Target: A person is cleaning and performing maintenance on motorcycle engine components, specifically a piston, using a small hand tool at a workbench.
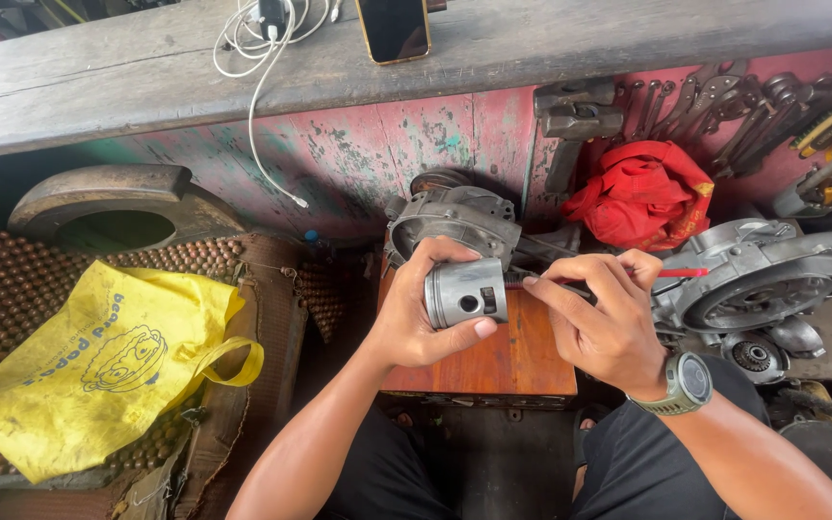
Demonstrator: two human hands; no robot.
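While the left hand (426,318) clamps the grey piston (466,292) sideways above the orange-brown box (507,361), its pin hole faces up toward the camera, likely for easy viewing. The right hand (601,323), at three o'clock, pinches a red-handled tool (666,273), tip laid against the piston's edge. An engine casing (758,279) waits further out at three; a yellow bag (98,366) lies at nine.

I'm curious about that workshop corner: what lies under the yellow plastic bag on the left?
The yellow plastic bag lies on a brown wooden-bead mat, whose beads show around its edges. Whatever sits directly beneath the bag, or inside it, is covered.
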